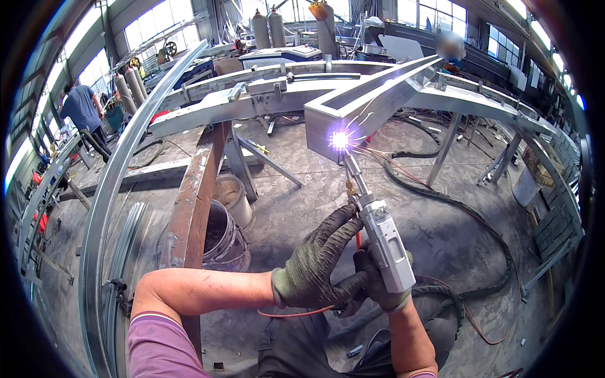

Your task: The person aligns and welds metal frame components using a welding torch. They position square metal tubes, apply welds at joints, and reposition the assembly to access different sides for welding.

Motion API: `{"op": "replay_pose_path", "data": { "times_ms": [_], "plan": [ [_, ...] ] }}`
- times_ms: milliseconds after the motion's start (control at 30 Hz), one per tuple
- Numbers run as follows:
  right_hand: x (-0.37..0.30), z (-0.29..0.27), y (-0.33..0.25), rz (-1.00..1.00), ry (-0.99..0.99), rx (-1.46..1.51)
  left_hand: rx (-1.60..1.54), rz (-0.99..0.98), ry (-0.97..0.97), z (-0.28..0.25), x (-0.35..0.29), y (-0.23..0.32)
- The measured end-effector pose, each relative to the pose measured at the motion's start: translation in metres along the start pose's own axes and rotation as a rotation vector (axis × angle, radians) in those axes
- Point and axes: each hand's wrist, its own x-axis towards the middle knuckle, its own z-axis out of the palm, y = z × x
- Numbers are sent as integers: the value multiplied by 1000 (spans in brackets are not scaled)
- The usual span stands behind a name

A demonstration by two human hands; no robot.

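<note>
My right hand (386, 291), in a dark green work glove, is wrapped round the handle of a silver handheld welding gun (389, 246). Its narrow nozzle points away from me, and a bright violet-white arc with flying sparks burns at its tip. The arc lies against the lower edge of a rectangular metal frame (324, 129), near its closest corner. My left hand (318, 258), gloved alike, is beside the gun with fingers stretched out and thumb apart. Its fingertips reach the gun's front part, where contact is partly hidden.
A rusty brown beam (200, 189) and a long curved metal tube (126, 151) run along the left. Two buckets (234, 198) stand beside the beam. A black hose (454, 198) snakes across the floor at right. Another person (83, 110) stands far left; gas cylinders (276, 28) stand behind.
</note>
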Motion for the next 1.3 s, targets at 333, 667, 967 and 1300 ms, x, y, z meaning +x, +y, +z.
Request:
{"op": "replay_pose_path", "data": {
  "times_ms": [333,667,967,1300],
  "plan": [
    [-1,-1,-2,77,-6,77,-5,0,14,-1,2,2],
    [3,-1,0,-54,-25,-1,-8,10,41,1,-3,1],
    [1,-2,0,-22,-21,34,-14,-7,23,1,-2,3],
    [0,-2,0,0,-27,38,-7,-9,4,1,-2,2]
  ]
}}
